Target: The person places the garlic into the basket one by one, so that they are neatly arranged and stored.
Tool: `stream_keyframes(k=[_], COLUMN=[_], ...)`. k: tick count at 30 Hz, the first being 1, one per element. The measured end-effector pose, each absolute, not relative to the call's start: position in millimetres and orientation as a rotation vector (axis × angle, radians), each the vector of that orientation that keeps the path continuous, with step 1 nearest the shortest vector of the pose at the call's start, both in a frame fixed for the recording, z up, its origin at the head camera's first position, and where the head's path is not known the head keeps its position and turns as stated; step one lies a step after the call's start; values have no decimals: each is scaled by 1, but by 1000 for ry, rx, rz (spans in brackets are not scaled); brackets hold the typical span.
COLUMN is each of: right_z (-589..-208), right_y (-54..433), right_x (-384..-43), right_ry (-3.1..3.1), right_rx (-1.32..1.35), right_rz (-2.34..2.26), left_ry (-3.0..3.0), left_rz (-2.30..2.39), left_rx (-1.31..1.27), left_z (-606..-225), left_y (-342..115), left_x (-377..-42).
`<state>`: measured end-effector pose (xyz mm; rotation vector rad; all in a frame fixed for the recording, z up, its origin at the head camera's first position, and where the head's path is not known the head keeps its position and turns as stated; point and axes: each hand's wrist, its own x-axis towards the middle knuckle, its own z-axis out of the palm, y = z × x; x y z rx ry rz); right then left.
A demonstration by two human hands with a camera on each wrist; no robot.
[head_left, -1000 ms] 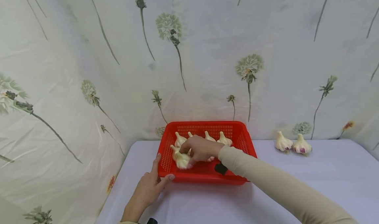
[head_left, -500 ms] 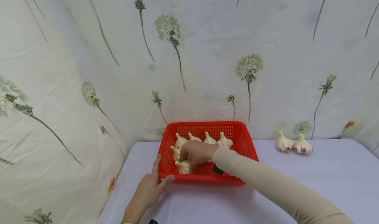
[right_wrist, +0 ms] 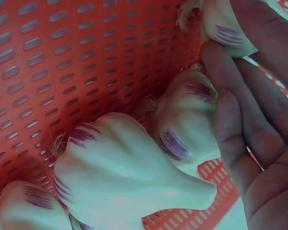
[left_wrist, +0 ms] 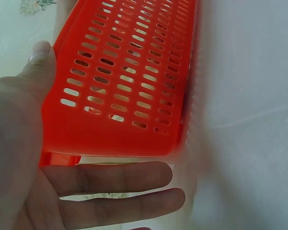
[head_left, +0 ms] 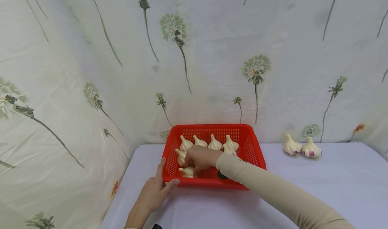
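My right hand (head_left: 200, 156) is inside a red plastic basket (head_left: 212, 183), pinching a garlic bulb (head_left: 187, 172) near the front left corner. In the right wrist view, thumb and fingertips meet on that bulb (right_wrist: 226, 33), which is partly cut off by the frame. Around it in the basket sit several other garlic bulbs (head_left: 215, 143), mostly stem up along the back. My left hand (head_left: 151, 193) rests on the basket's front left corner. In the left wrist view its thumb lies at the rim, and two straight fingers (left_wrist: 120, 178) extend beside the perforated wall.
Two garlic bulbs with purple marks, one (head_left: 292, 145) beside the other (head_left: 311, 148), stand on the white-covered table (head_left: 303, 185) right of the basket. A dandelion-print sheet (head_left: 212, 70) hangs directly behind the table and along its left side.
The held garlic bulb has moved down toward the basket's front wall, and its stem has tipped from up-left to nearly level. My left hand has stayed on the corner.
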<state>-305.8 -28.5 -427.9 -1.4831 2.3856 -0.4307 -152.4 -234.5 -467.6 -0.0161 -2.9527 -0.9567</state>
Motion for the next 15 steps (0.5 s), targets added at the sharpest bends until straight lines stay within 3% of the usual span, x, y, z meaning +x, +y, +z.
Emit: stream_keyframes(k=[15], right_z=[-431], right_y=[-28], right_x=[-307], right_ry=[2394], right_rx=[-1497], right_rz=[-445], left_ry=[-2947], left_rz=[-955], left_rx=[-24], left_z=[-466], left_y=[-234], left_x=[-151])
